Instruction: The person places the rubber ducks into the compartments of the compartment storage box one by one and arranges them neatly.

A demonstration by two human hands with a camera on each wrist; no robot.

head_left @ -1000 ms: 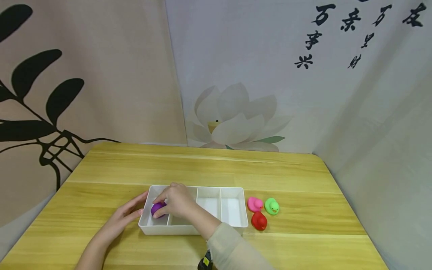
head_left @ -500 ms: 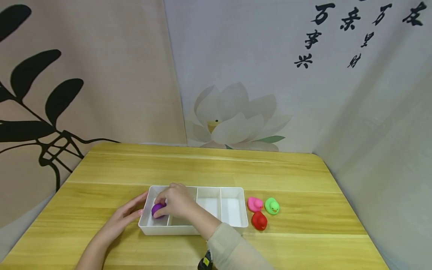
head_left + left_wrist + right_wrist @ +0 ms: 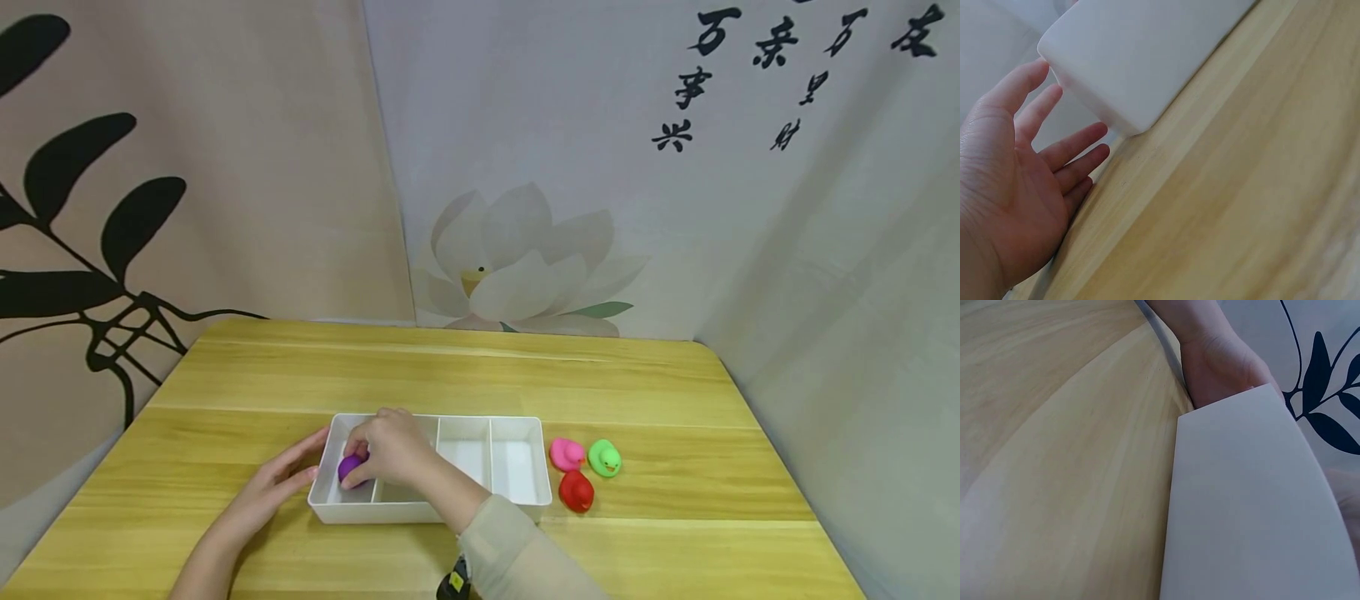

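A white divided tray [image 3: 390,512] sits on the table, its long side toward me. My right hand [image 3: 396,448] reaches into its leftmost compartment and pinches a small rounded purple toy [image 3: 348,469] between thumb and fingers; the fingers partly cover it, so its full shape is hidden. At the tray's left end, my left hand [image 3: 264,490] touches the wall with its fingertips. In the left wrist view that hand [image 3: 1029,187] has its fingers extended and spread. The right wrist view shows mostly the tray's outer wall [image 3: 1254,500], with only a blurred bit of my right hand [image 3: 1346,500].
Three toy ducks stand close together right of the tray: a pink duck [image 3: 567,454], a green duck [image 3: 604,458] and a red duck [image 3: 576,492]. A wooden table [image 3: 675,417] lies beneath everything. Printed cloth [image 3: 262,167] hangs behind it.
The purple toy has shifted very slightly to the right, and the right-hand fingers have drawn in a little. The left hand, tray and ducks keep their places.
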